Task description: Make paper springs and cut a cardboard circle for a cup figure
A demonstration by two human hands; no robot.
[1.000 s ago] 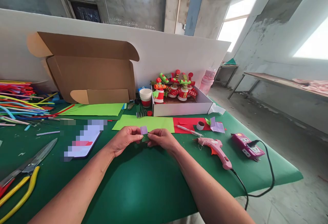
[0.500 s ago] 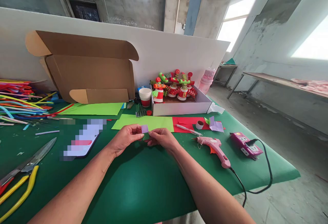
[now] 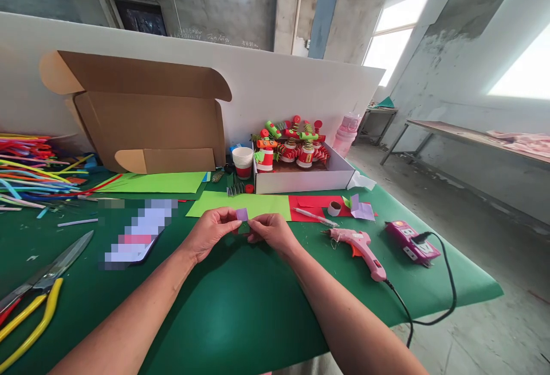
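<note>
A small square of purple paper (image 3: 242, 214) is held up over the near edge of a light green paper sheet (image 3: 262, 206). My left hand (image 3: 213, 232) pinches the square's left side between thumb and fingers. From the other side, the thumb and forefinger of my right hand (image 3: 270, 232) close at its lower right corner. To the right lies a pink glue gun (image 3: 358, 246), its nozzle pointing left. Red paper (image 3: 305, 203) with a white pen (image 3: 315, 217) and a small paper ring (image 3: 334, 209) on it is just beyond my right hand.
A white tray (image 3: 305, 183) of red and green paper figures stands behind, beside stacked paper cups (image 3: 243, 162) and an open cardboard box (image 3: 150, 123). Left are a phone (image 3: 141, 232), large scissors (image 3: 51, 275) and pipe cleaners (image 3: 30, 169). A power strip (image 3: 408, 240) with a cord lies right.
Both hands keep the purple paper in nearly the same place. The view has shifted very slightly; nothing on the table has moved.
</note>
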